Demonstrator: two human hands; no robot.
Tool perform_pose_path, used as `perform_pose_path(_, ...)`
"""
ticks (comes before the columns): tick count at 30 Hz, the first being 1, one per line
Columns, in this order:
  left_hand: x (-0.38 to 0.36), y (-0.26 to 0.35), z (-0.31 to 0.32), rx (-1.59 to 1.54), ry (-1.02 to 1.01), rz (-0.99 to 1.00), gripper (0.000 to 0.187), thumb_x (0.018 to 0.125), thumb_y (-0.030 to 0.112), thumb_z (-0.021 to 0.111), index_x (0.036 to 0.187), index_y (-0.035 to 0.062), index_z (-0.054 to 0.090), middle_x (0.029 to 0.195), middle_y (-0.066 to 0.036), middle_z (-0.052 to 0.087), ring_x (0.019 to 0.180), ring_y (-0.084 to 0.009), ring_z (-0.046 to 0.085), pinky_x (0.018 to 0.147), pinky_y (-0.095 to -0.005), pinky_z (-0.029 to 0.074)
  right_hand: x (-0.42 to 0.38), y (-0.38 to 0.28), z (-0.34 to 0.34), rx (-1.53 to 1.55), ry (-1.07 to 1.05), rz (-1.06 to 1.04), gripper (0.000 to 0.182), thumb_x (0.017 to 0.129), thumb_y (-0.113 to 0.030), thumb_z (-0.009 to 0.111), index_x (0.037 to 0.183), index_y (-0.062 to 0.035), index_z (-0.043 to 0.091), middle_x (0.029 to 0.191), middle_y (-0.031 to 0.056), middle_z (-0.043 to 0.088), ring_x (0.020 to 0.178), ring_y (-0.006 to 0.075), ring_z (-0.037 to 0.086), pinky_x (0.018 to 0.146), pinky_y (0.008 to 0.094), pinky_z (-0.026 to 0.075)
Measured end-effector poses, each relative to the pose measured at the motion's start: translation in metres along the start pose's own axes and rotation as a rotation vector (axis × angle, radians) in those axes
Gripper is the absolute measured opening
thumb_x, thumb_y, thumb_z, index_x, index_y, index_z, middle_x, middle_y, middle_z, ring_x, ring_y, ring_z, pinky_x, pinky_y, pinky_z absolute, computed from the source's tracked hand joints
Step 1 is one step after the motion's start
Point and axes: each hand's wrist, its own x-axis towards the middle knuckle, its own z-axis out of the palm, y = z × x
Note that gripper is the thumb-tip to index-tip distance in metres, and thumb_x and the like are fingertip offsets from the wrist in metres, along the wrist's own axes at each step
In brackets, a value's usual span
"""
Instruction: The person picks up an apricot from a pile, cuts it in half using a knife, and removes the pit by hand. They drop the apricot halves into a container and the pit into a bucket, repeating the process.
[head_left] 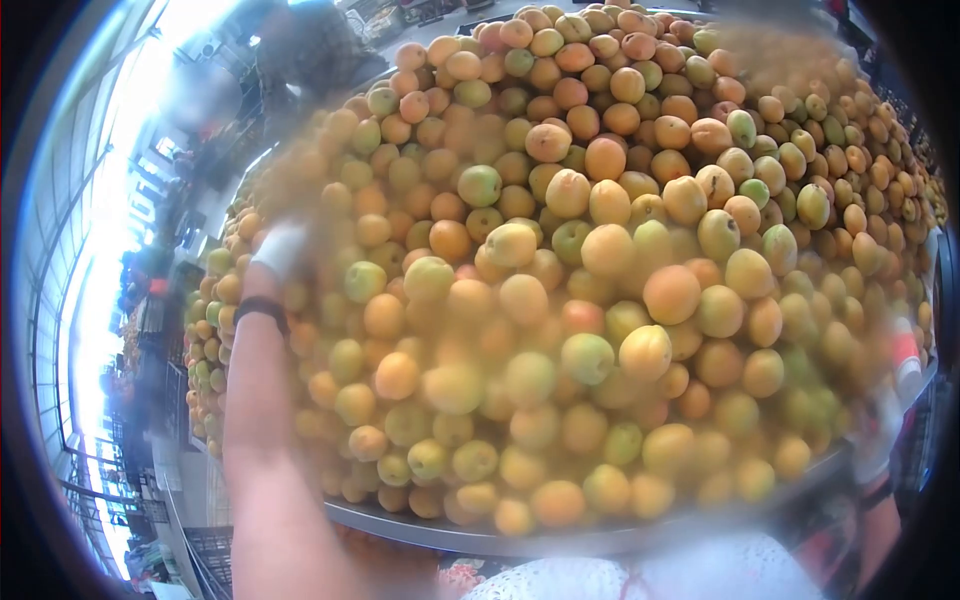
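Note:
A large heap of apricots point(645, 352), orange, yellow and partly green, fills the middle of the head view. My left hand point(284, 250), in a white glove with a dark band at the wrist, reaches to the left side of the heap. Its fingers are lost in a blurred patch over the fruit. At the far right edge, my right hand point(876, 432) is also white-gloved and blurred, low beside the heap. Just above it is a small red-and-white cylindrical thing point(905, 360); I cannot tell whether the hand holds it.
A metal rim point(480, 541) borders the heap along the near side, close to my white lace-like clothing point(700, 570). Beyond the far left edge stands a blurred person in dark clothing point(310, 50). Dark crates point(212, 555) stand low on the left, near bright windows.

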Motion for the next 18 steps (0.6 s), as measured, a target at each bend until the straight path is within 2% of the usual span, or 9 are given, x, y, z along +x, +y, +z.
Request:
perform_pose_path(3,0.003,-0.013,-0.004,-0.254,-0.052,0.020,0.064,0.090,0.037,0.069,0.143,0.0055,0.050,0.142,-0.009,0.053,0.128,-0.0182,0.049,0.106,-0.0321,0.040,-0.001,-0.003,-0.001,0.065,-0.031,0.043,0.004,0.100,-0.015,0.052,0.102,-0.0147,0.055,0.076,-0.0066,0.042,0.055,0.0019,0.039,0.044,0.0148,0.028)
perform_pose_path(6,-0.026,0.018,-0.010,-0.235,-0.060,0.109,0.066,0.089,0.037,0.071,0.142,0.0047,0.050,0.143,-0.009,0.052,0.132,-0.0181,0.046,0.110,-0.0320,0.035,0.017,-0.028,-0.015,-0.084,0.009,-0.208,0.011,0.098,-0.009,0.050,0.106,-0.0132,0.057,0.083,-0.0037,0.045,0.067,0.0057,0.047,0.053,0.0169,0.036)
perform_pose_path(8,-0.025,0.009,-0.012,-0.236,-0.072,0.085,0.068,0.090,0.039,0.070,0.144,0.0022,0.048,0.144,-0.009,0.052,0.135,-0.0175,0.044,0.113,-0.0309,0.031,-0.002,-0.013,-0.011,0.075,-0.106,0.034,0.019,0.097,-0.006,0.048,0.114,-0.0105,0.055,0.093,-0.0003,0.048,0.082,0.0117,0.051,0.066,0.0232,0.045)
perform_pose_path(10,-0.008,-0.009,-0.009,0.092,0.061,0.315,0.038,0.089,0.011,0.055,0.126,0.0062,0.059,0.122,-0.019,0.063,0.112,-0.0342,0.061,0.095,-0.0375,0.049,-0.008,-0.010,-0.009,0.092,-0.105,0.067,0.019,0.097,-0.006,0.049,0.114,-0.0104,0.055,0.094,-0.0001,0.048,0.083,0.0121,0.051,0.067,0.0239,0.046)
perform_pose_path(11,-0.014,0.014,-0.007,0.084,0.063,0.327,0.038,0.089,0.011,0.055,0.126,0.0062,0.059,0.122,-0.019,0.063,0.112,-0.0342,0.061,0.095,-0.0375,0.049,-0.010,-0.009,-0.009,0.110,-0.105,0.100,0.019,0.097,-0.007,0.049,0.115,-0.0104,0.055,0.095,0.0000,0.049,0.084,0.0124,0.052,0.068,0.0245,0.046)
perform_pose_path(13,-0.046,0.080,-0.005,-0.282,0.003,-0.100,0.071,0.093,0.040,0.066,0.145,-0.0029,0.043,0.146,-0.010,0.049,0.137,-0.0182,0.042,0.113,-0.0298,0.030,-0.014,-0.009,-0.008,0.149,-0.108,0.166,0.019,0.097,-0.008,0.051,0.115,-0.0102,0.055,0.096,0.0004,0.050,0.086,0.0131,0.052,0.070,0.0258,0.047)
perform_pose_path(14,-0.038,0.067,-0.002,-0.285,0.000,-0.091,0.071,0.093,0.040,0.066,0.145,-0.0029,0.043,0.146,-0.010,0.049,0.137,-0.0182,0.042,0.113,-0.0298,0.030,-0.015,-0.008,-0.007,0.171,-0.109,0.201,0.019,0.097,-0.008,0.051,0.115,-0.0101,0.055,0.097,0.0005,0.050,0.087,0.0135,0.053,0.071,0.0264,0.048)
perform_pose_path(16,-0.012,0.012,0.006,0.103,0.114,0.436,0.038,0.085,0.011,0.060,0.122,0.0037,0.060,0.119,-0.021,0.063,0.113,-0.0345,0.060,0.096,-0.0378,0.048,-0.018,-0.008,-0.007,0.220,-0.117,0.271,0.019,0.097,-0.009,0.052,0.115,-0.0100,0.054,0.098,0.0009,0.051,0.089,0.0142,0.054,0.073,0.0277,0.049)
perform_pose_path(18,-0.004,0.001,0.006,0.123,0.143,0.487,0.037,0.090,0.016,0.060,0.124,0.0020,0.060,0.119,-0.016,0.065,0.110,-0.0288,0.062,0.095,-0.0357,0.048,-0.020,-0.008,-0.008,0.275,-0.117,0.340,0.019,0.096,-0.010,0.053,0.115,-0.0098,0.054,0.100,0.0012,0.052,0.091,0.0149,0.054,0.075,0.0289,0.050)
